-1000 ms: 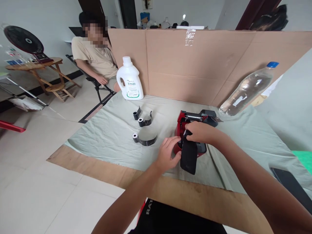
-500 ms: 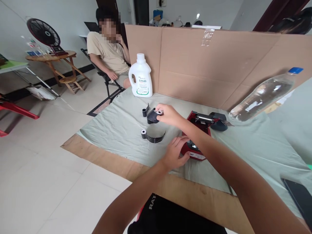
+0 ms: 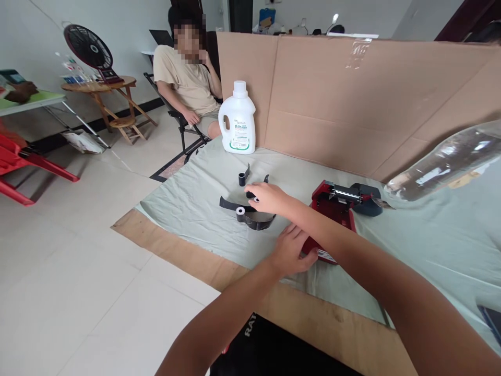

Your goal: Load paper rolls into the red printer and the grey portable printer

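A red and black device [image 3: 336, 206] lies open on the grey-green cloth [image 3: 195, 203]. My left hand [image 3: 291, 253] rests against its near left corner, fingers curled on the edge. My right hand [image 3: 268, 197] reaches left over the cloth and pinches a small black ribbon roll with a white core, its strip trailing to the left. A second ribbon roll [image 3: 250, 218] with a curled black strip lies just below that hand. A third small black roll [image 3: 242, 178] stands further back.
A white detergent bottle [image 3: 237, 126] stands at the back against a cardboard wall [image 3: 352, 99]. A clear plastic bottle [image 3: 446, 162] leans at the right. A person sits on a chair [image 3: 183, 89] beyond the table. A dark phone [image 3: 493, 317] lies at the right edge.
My right hand left the device, where it held a black flap, reached left, took a ribbon roll and now lowers it near the second roll. The view has shifted left.
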The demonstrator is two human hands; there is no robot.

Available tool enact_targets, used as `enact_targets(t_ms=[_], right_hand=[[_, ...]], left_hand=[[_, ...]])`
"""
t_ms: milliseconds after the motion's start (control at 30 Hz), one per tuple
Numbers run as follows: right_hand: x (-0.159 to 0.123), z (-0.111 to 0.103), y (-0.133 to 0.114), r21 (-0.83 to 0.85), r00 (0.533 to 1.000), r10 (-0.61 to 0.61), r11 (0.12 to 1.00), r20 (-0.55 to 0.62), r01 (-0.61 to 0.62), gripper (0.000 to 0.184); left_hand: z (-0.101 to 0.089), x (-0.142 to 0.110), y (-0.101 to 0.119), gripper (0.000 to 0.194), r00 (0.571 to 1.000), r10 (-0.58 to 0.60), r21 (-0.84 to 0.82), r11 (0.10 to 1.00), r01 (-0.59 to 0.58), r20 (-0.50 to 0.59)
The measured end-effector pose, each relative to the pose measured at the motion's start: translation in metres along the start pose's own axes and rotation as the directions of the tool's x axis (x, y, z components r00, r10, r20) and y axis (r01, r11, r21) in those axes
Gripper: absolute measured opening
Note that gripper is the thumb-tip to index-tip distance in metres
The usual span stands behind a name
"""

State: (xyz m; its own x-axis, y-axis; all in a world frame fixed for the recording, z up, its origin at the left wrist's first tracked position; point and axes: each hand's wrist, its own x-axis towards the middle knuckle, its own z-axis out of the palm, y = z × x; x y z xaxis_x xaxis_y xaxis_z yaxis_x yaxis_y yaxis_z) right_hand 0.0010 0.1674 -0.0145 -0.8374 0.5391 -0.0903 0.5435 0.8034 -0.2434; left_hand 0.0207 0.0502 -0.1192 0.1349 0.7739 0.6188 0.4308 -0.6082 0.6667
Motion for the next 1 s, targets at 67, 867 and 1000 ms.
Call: enact_targets(t_ms=[67, 867, 1000], right_hand=[[0.0, 0.001, -0.015, -0.023, 0.991, -0.135, 0.991, 0.006, 0.135, 0.026], [-0.255, -0.039, 0.07, 0.793, 0.814, 0.455, 0.61, -0.361, 0.011, 0.034], [-0.244, -0.02, 0.083, 0.597, 0.873, 0.386, 0.789, -0.297, -0.145, 0.022]], left_hand=[[-0.001, 0.0, 0.0, 0.035, 1.0, -0.012, -0.016, 1.0, 0.012, 0.018], [-0.006, 0.008, 0.034, 0.079, 0.984, 0.17, 0.06, 0.984, -0.166, -0.062], [0.013, 0.017, 0.041, 0.058, 0.932, 0.348, 0.199, 0.911, -0.362, 0.102]])
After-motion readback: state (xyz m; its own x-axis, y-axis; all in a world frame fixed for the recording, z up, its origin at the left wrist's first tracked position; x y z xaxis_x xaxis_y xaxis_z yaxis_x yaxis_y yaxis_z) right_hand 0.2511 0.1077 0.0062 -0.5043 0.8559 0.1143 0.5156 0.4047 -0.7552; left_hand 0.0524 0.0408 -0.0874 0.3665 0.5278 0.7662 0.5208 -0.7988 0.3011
